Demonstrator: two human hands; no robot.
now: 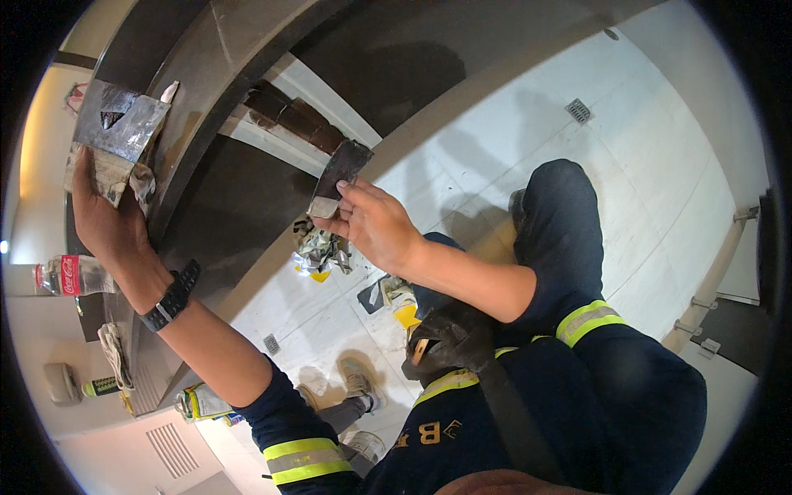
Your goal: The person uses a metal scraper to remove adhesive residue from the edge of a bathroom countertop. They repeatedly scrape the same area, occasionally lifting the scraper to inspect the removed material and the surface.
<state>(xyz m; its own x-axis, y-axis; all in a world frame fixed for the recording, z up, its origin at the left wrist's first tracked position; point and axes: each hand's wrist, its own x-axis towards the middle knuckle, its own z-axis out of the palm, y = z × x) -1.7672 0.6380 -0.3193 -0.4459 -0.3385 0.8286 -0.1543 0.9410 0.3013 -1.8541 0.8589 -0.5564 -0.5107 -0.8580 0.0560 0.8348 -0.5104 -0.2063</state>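
My left hand [111, 219] is up at the dark counter [206, 91], closed round the pale, stained lower part of a grey metal plate [136, 124]. A dark lump of paste sits on the plate's face. In front of the panel below the counter, my right hand [375, 219] pinches a dark, flat scraper-like piece [342, 169] between thumb and fingers. Its lower end has a pale patch. Close behind its upper end is a strip smeared with brown [297, 115], set between white bands on the dark panel.
A clear bottle with a red label [78, 275] lies left of my wrist. Crumpled wrappers [318, 250] and a dark flat piece [375, 295] litter the white tiled floor [511, 247]. Another person's shoe [359, 384] shows below. A drain cover [578, 110] is at the upper right.
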